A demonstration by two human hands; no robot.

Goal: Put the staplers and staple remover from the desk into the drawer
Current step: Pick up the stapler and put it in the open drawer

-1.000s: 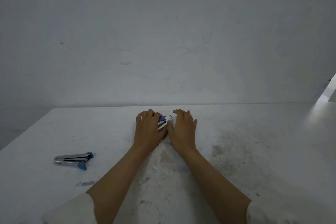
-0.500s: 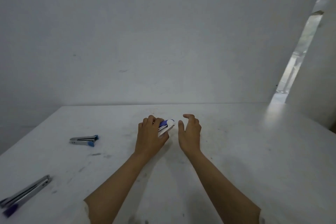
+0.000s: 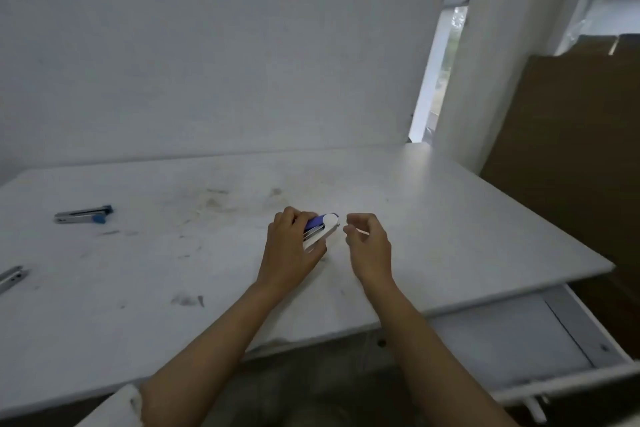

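I see the white desk (image 3: 450, 218) over the pulled-out drawer (image 3: 512, 333). My left hand (image 3: 291, 253) grips a blue-and-white stapler (image 3: 323, 227) mid-desk; my right hand (image 3: 369, 246) hovers beside it, loosely curled, empty. A second stapler (image 3: 85, 214) lies far left.

Both my forearms reach in from 6 o'clock, pointing toward 12. My left hand (image 3: 289, 250) is palm-down, fingers curled tight around the stapler (image 3: 320, 227). My right hand (image 3: 369, 246) sits just at its 3 o'clock, loosely cupped, holding nothing.
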